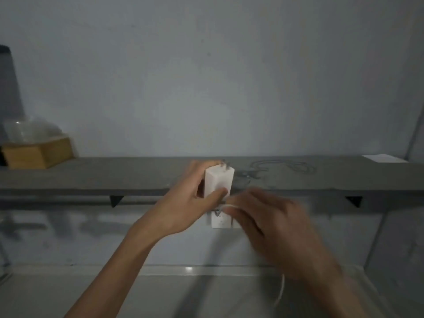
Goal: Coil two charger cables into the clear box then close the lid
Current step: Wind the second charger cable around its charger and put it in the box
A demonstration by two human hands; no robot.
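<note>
My left hand (190, 203) grips a white charger adapter (219, 181) upright, prongs pointing up, in front of a grey shelf. My right hand (270, 223), blurred by motion, pinches the white cable (228, 206) just below the adapter. More of that white cable (281, 292) hangs down below my right wrist. A second, grey cable (282, 168) lies loosely looped on the shelf behind the adapter. A clear plastic container (32, 131) stands at the far left of the shelf on a wooden box; whether it is the task's box I cannot tell.
The grey shelf (114, 175) runs across the view against a pale wall. A wooden box (39, 152) sits at its left end, a white paper (385, 158) at its right end. A white wall socket (220, 220) is below the shelf, behind my hands.
</note>
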